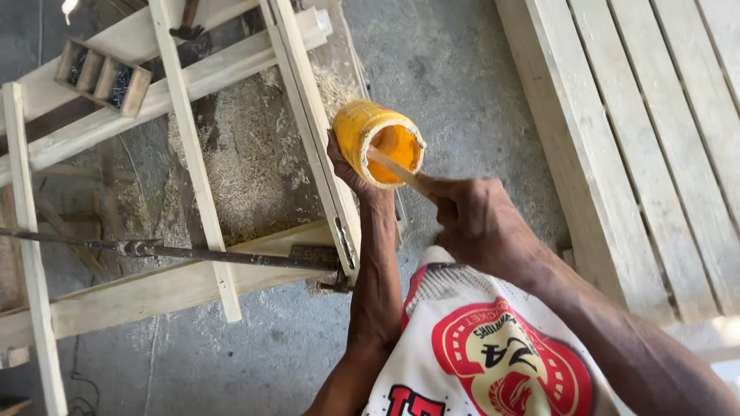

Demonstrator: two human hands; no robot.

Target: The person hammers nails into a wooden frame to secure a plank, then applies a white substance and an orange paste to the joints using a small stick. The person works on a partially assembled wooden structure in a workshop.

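My left hand [348, 171] grips a yellow plastic container [368, 131] from below and tilts its open mouth toward me. The inside is orange-yellow. My right hand [476, 219] holds a thin flat wooden stick [398, 171], and the stick's far end reaches into the container's mouth. Both hands are raised above a grey concrete floor, just right of a pale wooden frame [193, 154].
A long metal bar clamp [177, 252] lies across the wooden frame. Sawdust [239, 169] covers the floor inside it. A small wooden box with compartments [102, 77] sits at the upper left. A slatted wooden panel [647, 131] lies on the right.
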